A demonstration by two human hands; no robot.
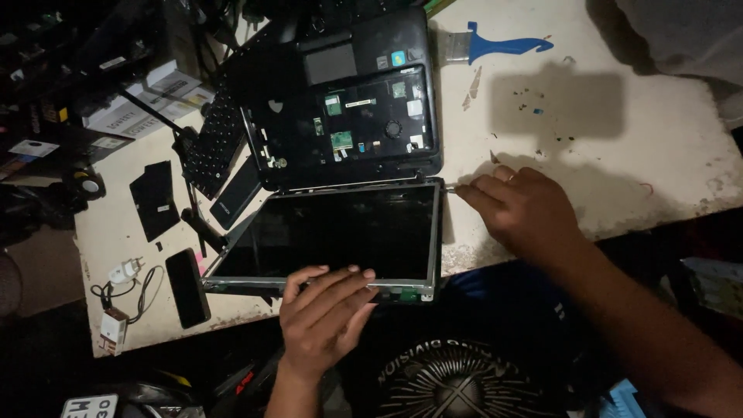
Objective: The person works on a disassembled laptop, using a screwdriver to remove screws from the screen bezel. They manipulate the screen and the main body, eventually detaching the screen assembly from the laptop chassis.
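Left hand (325, 310) lies flat, fingers spread and unclenched, on the near edge of the bare screen panel (333, 231), apparently to steady it. Right hand (526, 213) pinches a thin screwdriver (455, 188) at the panel's far right corner. Panel lies face-up at the table (635, 155) edge, long axis left-right, hinge side toward the opened laptop base (348, 108).

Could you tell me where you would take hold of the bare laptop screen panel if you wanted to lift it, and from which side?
Probably by its metal side rails, one hand on each, coming in from left and right. The screen panel lies flat with its dark glass up, so the glass offers no grip. The left hand rests on the near edge; the right hand works a small tool at the far right corner.
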